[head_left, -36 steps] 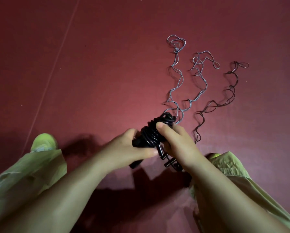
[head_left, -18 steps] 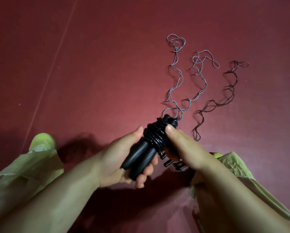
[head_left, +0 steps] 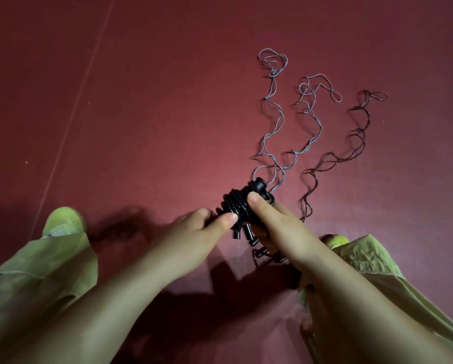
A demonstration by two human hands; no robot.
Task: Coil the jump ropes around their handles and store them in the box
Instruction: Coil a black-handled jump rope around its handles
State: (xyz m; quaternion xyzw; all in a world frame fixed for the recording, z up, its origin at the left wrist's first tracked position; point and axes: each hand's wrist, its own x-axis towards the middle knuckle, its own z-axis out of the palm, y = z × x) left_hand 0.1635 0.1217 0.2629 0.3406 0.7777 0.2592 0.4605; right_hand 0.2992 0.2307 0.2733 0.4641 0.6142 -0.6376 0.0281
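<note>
A black jump rope (head_left: 240, 203) is wound in tight coils around its two black handles, held above the red floor at centre. My left hand (head_left: 194, 236) grips the lower end of the handles, thumb on the coils. My right hand (head_left: 278, 227) holds the bundle from the right, its thumb pressing on the coils. Short black rope ends (head_left: 242, 233) stick out below. On the floor beyond lie two kinked grey ropes (head_left: 274, 114) (head_left: 312, 119) and a dark brown rope (head_left: 351, 151), all loose. No box is in view.
Red floor (head_left: 141, 114) with a thin pale seam line running diagonally at left. My knees in pale green trousers (head_left: 36, 271) and yellow-green shoes (head_left: 62, 219) frame the bottom corners. More black handle pieces (head_left: 267, 254) lie under my right wrist.
My left hand has shifted from cupping the handles underneath to gripping over their lower end, hiding them. The bundle has turned slightly, and my right thumb stays on the coils.
</note>
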